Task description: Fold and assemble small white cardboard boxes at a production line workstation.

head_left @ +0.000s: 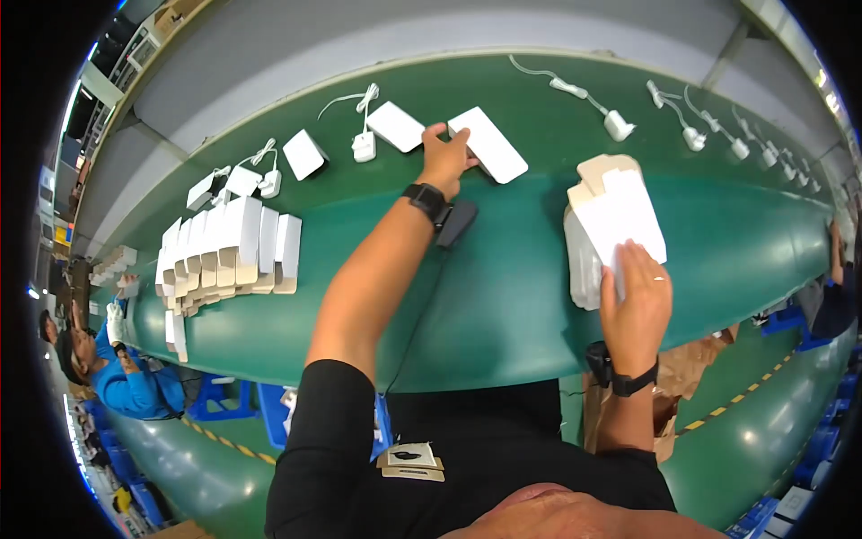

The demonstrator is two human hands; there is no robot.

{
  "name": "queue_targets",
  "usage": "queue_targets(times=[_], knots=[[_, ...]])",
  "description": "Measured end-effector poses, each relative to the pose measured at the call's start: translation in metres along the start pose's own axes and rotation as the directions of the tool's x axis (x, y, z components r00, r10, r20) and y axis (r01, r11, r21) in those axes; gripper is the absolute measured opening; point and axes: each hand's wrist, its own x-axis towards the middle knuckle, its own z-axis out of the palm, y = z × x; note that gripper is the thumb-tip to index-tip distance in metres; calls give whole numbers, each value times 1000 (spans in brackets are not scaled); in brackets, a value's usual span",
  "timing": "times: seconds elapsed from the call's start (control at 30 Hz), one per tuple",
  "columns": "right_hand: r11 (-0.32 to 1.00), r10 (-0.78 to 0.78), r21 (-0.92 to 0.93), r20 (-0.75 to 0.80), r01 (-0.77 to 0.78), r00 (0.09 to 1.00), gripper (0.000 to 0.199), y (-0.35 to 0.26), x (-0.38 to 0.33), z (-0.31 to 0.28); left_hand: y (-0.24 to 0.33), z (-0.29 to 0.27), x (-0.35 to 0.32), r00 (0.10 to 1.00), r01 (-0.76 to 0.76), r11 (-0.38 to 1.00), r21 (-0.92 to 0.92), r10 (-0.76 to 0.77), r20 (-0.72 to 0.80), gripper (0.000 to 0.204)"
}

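Observation:
At the far middle of the green bench, my left hand (446, 162) has its fingers closed on the near left edge of a long white box (492, 148). Another white box (395, 127) lies just left of these fingers. My right hand (639, 292) is at a stack of flat, unfolded cartons (582, 260) on the right. Its fingers lie over the top white carton (624, 211), with the thumb at the carton's near left edge. That carton sits turned slightly against the pile. My right palm hides its near end.
White chargers with bundled cables, one a plug (618, 126), line the far side. Open white cartons (224, 242) stand in a row at left. A dark handheld device (458, 223) with a cable lies below my left wrist. A person in blue (135, 386) works at far left; another's sleeve (835, 310) shows at right.

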Motion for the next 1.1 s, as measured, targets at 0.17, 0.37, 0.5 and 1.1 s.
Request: queue_targets(times=[0.17,0.37,0.5,1.1], knots=[[996,57,74,-46,-54,997,19,0,4,-8,-11,24,-12,999,-50,996,-72,51,8,57],[993,-54,82,-334,86,941,17,-18,11,-38,28,-6,-179,800,170,939,-300,47,599,70],[742,-206,578,-287,341,936,18,-85,2,-33,23,-15,-242,730,-132,867,-481,413,544,91],[446,-491,771,636,-455,595,47,-74,9,-22,-6,-128,-287,768,-62,994,-93,107,632,100]])
